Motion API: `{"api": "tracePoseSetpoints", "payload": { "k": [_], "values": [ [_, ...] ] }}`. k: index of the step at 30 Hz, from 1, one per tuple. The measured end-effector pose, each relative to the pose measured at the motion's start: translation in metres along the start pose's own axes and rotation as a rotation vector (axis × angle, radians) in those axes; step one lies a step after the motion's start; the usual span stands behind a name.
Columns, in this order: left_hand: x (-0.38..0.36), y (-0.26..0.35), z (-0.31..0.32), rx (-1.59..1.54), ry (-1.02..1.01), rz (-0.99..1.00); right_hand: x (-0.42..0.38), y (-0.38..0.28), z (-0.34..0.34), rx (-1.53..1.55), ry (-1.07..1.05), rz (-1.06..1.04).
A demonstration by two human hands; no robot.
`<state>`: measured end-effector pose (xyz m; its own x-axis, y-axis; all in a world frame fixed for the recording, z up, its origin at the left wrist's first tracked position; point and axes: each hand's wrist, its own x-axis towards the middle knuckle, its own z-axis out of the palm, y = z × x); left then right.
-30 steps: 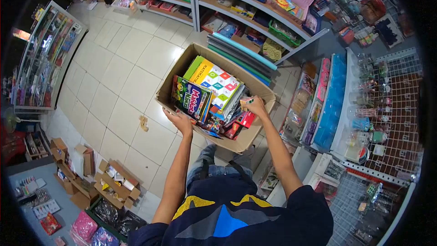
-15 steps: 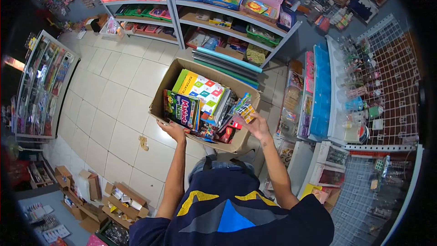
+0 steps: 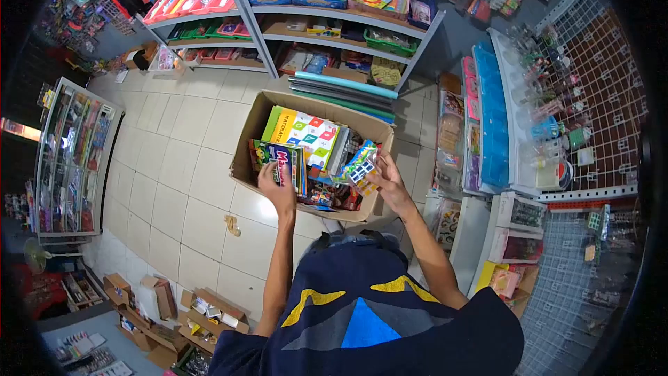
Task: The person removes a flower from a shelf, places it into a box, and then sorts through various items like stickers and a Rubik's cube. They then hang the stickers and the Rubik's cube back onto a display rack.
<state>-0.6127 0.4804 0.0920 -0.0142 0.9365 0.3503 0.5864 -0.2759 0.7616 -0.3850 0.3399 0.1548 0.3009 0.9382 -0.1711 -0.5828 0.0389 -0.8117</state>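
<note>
An open cardboard box point(image 3: 245, 157) full of goods is in front of me. Inside lie a yellow-green book marked "Matematik" point(image 3: 304, 134), a stack of colourful booklets with a purple-titled one on top point(image 3: 280, 155), and dark, shiny packets. My left hand point(image 3: 278, 186) is over the lower edge of the top booklet, fingers apart and touching its cover. At the box's right side, my right hand point(image 3: 391, 182) grips a puzzle cube in a clear packet with a coloured header point(image 3: 360, 169). The cube shows blue, white and yellow squares.
Rolled sheets point(image 3: 341, 88) lie behind the box before a stocked grey shelf point(image 3: 334, 12). A display cabinet point(image 3: 73, 160) stands left on the tiled floor point(image 3: 174, 188). Opened cartons point(image 3: 209, 313) sit lower left; blue bins point(image 3: 490, 118) and wire racks line the right.
My left hand has moved from the box's outer left edge onto the booklets inside. My right hand has turned the packaged cube, and it now sits slightly further left, over the box.
</note>
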Motion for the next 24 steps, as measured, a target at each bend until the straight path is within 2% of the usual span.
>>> {"api": "tracePoseSetpoints", "payload": {
  "k": [1, 2, 3, 5, 7, 10, 13, 14, 17, 20, 23, 24],
  "values": [
    [0.0, 0.034, -0.006, -0.087, -0.119, 0.008, -0.002, 0.0, 0.0, -0.057, -0.008, -0.029],
    [0.001, 0.057, -0.009, -0.355, -0.293, -0.07, -0.001, 0.0, 0.0, -0.115, -0.024, -0.058],
    [-0.004, 0.072, -0.006, -0.482, -0.397, -0.079, 0.001, 0.0, 0.001, -0.172, -0.046, -0.088],
    [-0.007, 0.102, -0.009, -0.517, -0.592, -0.139, 0.002, -0.008, 0.004, -0.244, -0.059, -0.053],
    [-0.008, 0.107, -0.001, -0.567, -0.787, -0.115, 0.002, -0.013, 0.004, -0.256, -0.046, -0.041],
    [-0.006, 0.124, -0.005, -0.598, -0.927, -0.356, 0.0, -0.016, -0.007, -0.326, -0.092, -0.099],
    [-0.005, 0.126, 0.0, -0.811, -0.882, -0.257, -0.006, -0.018, -0.016, -0.416, -0.084, -0.126],
    [-0.005, 0.127, 0.0, -0.882, -0.941, -0.285, -0.01, -0.017, -0.019, -0.449, -0.074, -0.128],
    [-0.012, 0.126, 0.008, -0.985, -0.934, -0.311, -0.015, -0.004, -0.028, -0.315, 0.001, -0.055],
    [-0.014, 0.128, 0.012, -0.954, -0.841, -0.379, -0.026, -0.009, -0.016, -0.28, 0.021, -0.081],
    [-0.019, 0.113, 0.023, -0.92, -0.906, -0.33, -0.034, -0.003, -0.022, -0.434, 0.065, -0.118],
    [-0.021, 0.116, 0.023, -0.831, -0.846, -0.239, -0.034, 0.0, -0.022, -0.395, 0.074, -0.151]
  ]
}}
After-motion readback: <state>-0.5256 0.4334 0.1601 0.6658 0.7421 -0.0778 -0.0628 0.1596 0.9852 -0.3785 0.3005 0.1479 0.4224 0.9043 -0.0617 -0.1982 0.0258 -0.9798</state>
